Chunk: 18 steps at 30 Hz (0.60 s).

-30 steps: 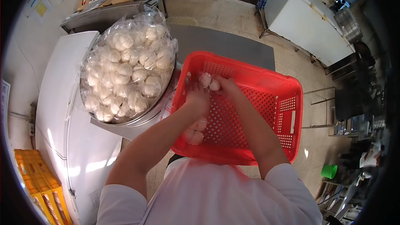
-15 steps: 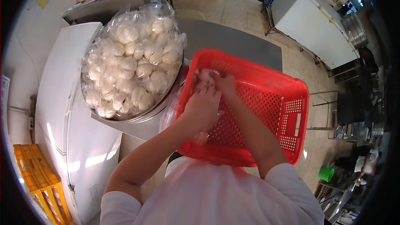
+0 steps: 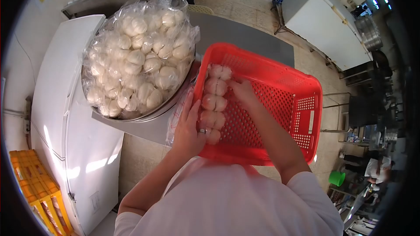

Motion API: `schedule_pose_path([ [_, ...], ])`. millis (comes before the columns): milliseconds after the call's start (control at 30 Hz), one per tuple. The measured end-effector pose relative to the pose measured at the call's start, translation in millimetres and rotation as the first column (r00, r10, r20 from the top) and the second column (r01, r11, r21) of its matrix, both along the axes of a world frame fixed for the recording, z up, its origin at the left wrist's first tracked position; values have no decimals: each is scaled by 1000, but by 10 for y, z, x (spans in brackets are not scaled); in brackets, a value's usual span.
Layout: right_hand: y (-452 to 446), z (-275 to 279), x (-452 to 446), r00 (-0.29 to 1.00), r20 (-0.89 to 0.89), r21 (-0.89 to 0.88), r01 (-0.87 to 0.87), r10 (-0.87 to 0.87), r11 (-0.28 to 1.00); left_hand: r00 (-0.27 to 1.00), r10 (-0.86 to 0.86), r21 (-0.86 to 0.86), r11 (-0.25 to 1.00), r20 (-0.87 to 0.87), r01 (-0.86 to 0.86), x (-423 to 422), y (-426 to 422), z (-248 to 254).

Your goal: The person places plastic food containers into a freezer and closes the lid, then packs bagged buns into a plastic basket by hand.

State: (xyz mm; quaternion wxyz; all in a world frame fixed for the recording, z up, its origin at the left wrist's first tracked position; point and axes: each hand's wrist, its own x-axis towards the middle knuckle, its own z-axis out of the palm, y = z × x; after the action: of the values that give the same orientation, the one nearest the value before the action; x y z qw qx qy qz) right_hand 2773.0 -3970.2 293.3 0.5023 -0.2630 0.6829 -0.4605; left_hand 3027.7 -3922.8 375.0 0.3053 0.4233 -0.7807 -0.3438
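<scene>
A red perforated plastic basket (image 3: 262,157) stands in front of me. Along its left wall lies a row of several pale round buns (image 3: 215,102) that look wrapped in clear plastic. My left hand (image 3: 190,126) is at the basket's left rim, fingers stretched out along the outside and thumb near the closest buns. Beside it hangs some clear printed plastic (image 3: 174,124). Inside the basket, my right hand (image 3: 243,91) is just right of the row's far end, holding nothing I can see. Left of the basket, a round metal pan (image 3: 144,117) is heaped with white buns in clear bags (image 3: 135,57).
A grey table (image 3: 245,37) carries the pan and the basket. White fridge-like units (image 3: 83,144) stand at the left, with yellow crates (image 3: 39,179) beside them. At the far right are a white chest (image 3: 323,22), a green bucket (image 3: 336,178) and another person (image 3: 378,169).
Both hands have parted from the far left corner of the basket, uncovering the row of buns. My left hand came back to the left rim; my right hand moved slightly right.
</scene>
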Motion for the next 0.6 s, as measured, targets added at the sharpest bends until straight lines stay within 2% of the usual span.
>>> schedule_pose_path([
  [33, 82, -35, -17, 999, 46, 25, -23, 22, 999, 1000, 7, 14, 1000, -26, -6, 9, 3, -34],
  [100, 233, -320, -77, 977, 115, 117, -190, 177, 975, 999, 16, -4, 1000, -49, -16, 10, 1, -80],
  [200, 265, -85, 282, 976, -39, 133, -209, 216, 969, 997, 17, -18, 1000, -70, -18, 6, 2, -67],
  [300, 370, 83, 253, 991, 30, 109, -132, 129, 985, 998, 19, -27, 999, -59, -20, 20, 13, -77],
  [400, 527, -87, 242, 919, -153, 317, -304, 365, 898, 998, 24, -28, 999, -64, -26, 23, 5, -74],
  [500, 606, -63, 568, 938, -143, 160, -294, 317, 942, 997, 23, -12, 1000, -75, -24, 23, 9, -46],
  [600, 547, -73, 383, 948, 184, 257, -301, 259, 918, 996, 29, -4, 1000, -82, -29, 50, 5, -65],
])
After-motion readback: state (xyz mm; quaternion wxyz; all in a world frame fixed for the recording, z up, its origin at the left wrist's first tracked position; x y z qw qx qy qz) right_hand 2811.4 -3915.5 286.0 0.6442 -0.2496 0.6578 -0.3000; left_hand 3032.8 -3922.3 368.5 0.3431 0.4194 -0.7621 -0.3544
